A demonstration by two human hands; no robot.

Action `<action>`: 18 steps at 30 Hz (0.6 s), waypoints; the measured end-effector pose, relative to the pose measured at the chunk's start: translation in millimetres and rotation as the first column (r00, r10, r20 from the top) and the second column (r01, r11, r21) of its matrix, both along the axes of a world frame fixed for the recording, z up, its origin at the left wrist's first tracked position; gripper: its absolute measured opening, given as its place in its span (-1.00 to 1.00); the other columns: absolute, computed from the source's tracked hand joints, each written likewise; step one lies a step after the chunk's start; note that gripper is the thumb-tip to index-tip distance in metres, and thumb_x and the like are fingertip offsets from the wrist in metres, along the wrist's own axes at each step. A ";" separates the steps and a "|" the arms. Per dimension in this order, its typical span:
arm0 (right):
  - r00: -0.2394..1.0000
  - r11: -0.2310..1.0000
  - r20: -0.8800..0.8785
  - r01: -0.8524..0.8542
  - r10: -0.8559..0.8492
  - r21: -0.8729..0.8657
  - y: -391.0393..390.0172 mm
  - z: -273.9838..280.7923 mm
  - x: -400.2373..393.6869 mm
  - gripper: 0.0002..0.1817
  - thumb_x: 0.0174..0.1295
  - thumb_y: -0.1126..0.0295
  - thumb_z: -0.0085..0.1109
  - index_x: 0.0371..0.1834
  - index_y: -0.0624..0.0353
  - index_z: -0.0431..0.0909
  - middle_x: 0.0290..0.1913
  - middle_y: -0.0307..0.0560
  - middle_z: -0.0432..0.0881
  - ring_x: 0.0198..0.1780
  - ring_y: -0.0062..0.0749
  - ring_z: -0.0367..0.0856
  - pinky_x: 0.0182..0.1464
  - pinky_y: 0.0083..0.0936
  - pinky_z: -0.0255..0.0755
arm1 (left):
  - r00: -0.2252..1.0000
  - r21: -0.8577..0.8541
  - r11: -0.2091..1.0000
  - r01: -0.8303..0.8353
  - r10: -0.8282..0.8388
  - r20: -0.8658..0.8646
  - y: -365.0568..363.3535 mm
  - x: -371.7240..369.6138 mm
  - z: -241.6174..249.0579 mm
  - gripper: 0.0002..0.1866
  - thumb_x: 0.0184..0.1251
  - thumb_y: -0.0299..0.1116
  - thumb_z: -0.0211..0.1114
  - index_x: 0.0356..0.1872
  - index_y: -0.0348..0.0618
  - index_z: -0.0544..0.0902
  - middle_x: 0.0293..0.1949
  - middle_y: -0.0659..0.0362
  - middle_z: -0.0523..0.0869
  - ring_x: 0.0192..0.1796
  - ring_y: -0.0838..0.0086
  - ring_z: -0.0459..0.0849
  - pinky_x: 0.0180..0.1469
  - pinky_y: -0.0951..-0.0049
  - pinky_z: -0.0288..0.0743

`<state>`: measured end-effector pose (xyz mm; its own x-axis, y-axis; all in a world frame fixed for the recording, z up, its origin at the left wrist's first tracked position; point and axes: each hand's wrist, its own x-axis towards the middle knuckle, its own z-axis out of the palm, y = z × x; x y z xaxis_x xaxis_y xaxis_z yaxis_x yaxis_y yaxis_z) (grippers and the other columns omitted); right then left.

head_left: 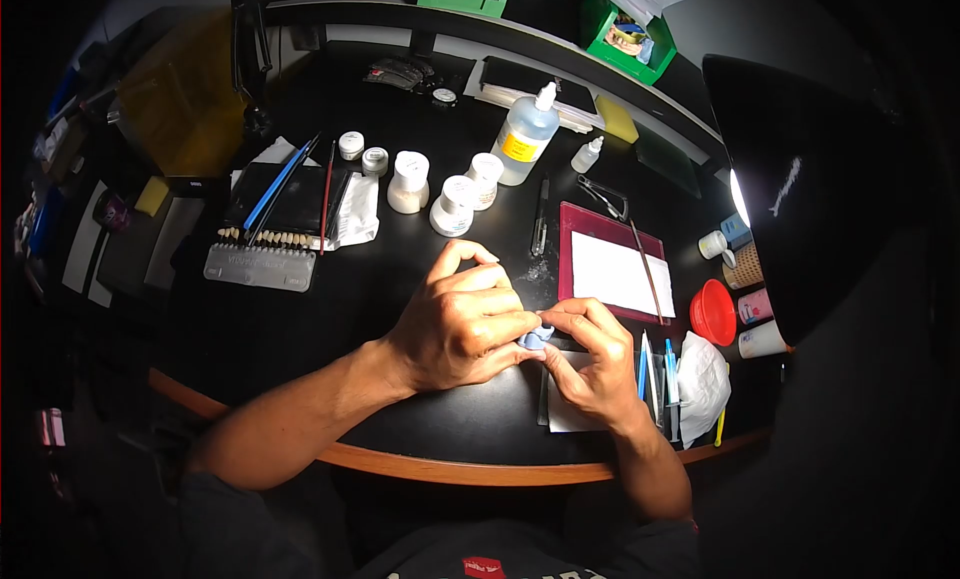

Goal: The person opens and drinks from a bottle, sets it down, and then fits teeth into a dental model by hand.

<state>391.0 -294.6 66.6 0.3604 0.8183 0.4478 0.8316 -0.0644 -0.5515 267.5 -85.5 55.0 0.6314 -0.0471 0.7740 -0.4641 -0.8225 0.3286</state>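
Note:
Between my two hands, over the front of the black desk, is a small light-blue piece that looks like part of a dental model. My left hand is closed, with its thumb and fingers pinching the piece from the left. From the right, my right hand grips it between thumb and forefinger. Fingertips cover much of the piece, so its full shape is hidden. Beneath my right hand lies a white paper pad. Just beyond the hands sits a dark red tray with a white sheet in it.
White-capped powder jars and a large liquid bottle stand behind my hands. Leftward are a tooth shade guide and brushes. A red bowl, syringes and crumpled white tissue are to the right, near a lamp.

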 end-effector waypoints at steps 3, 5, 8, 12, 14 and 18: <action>1.000 1.000 0.005 -0.002 0.002 -0.004 0.1 0.8 0.5 -0.63 0.17 0.58 0.60 0.08 0.28 0.83 -0.05 0.06 0.78 -0.03 -0.08 0.83 0.02 -0.28 0.71 | 1.000 -0.021 1.000 0.009 -0.009 0.003 0.2 0.2 0.4 -0.62 -0.04 -0.12 0.83 -0.25 -0.06 0.92 -0.41 0.29 0.79 -0.23 0.43 0.77 0.23 0.13 0.53; 1.000 1.000 0.003 -0.003 0.003 -0.006 0.2 0.0 0.2 -0.62 0.17 0.58 0.60 0.08 0.28 0.83 -0.05 0.05 0.78 -0.03 -0.08 0.84 0.02 -0.27 0.71 | 1.000 -0.031 0.999 0.029 -0.029 -0.010 0.7 0.1 -0.3 -0.64 0.01 -0.12 0.79 -0.26 -0.09 0.90 -0.39 0.27 0.81 -0.18 0.40 0.77 0.26 0.13 0.51; 1.000 1.000 -0.001 -0.006 0.006 -0.008 0.8 1.3 -0.9 -0.62 0.16 0.58 0.60 0.08 0.28 0.83 -0.06 0.06 0.78 -0.03 -0.09 0.83 0.02 -0.27 0.72 | 0.999 -0.018 0.999 0.038 -0.038 -0.030 1.1 -1.1 0.1 -0.65 0.03 -0.12 0.77 -0.26 -0.10 0.89 -0.37 0.25 0.82 -0.15 0.38 0.78 0.28 0.12 0.51; 1.000 1.000 0.002 -0.018 0.018 -0.014 0.4 1.2 -0.1 -0.62 0.16 0.57 0.60 0.08 0.29 0.83 -0.06 0.06 0.78 -0.04 -0.09 0.83 0.02 -0.27 0.72 | 0.999 -0.005 0.999 0.038 -0.038 -0.033 0.4 -2.1 1.9 -0.66 0.03 -0.14 0.77 -0.26 -0.10 0.89 -0.36 0.25 0.82 -0.15 0.37 0.78 0.28 0.11 0.51; 1.000 1.000 0.003 -0.020 0.020 -0.018 0.4 1.4 -0.2 -0.62 0.16 0.57 0.60 0.08 0.30 0.83 -0.06 0.06 0.78 -0.04 -0.09 0.83 0.02 -0.27 0.72 | 0.999 -0.009 0.999 0.037 -0.038 -0.021 0.4 -1.3 0.6 -0.66 0.03 -0.14 0.77 -0.27 -0.10 0.88 -0.37 0.26 0.81 -0.15 0.37 0.77 0.27 0.11 0.51; 1.000 0.999 0.005 -0.015 0.015 -0.030 0.0 1.2 -0.6 -0.61 0.15 0.58 0.60 0.09 0.29 0.84 -0.05 0.04 0.78 -0.04 -0.11 0.83 0.03 -0.28 0.72 | 0.999 -0.002 0.999 0.043 -0.043 -0.014 0.5 -1.6 1.4 -0.68 0.06 -0.14 0.76 -0.29 -0.09 0.86 -0.39 0.26 0.78 -0.18 0.37 0.75 0.25 0.12 0.50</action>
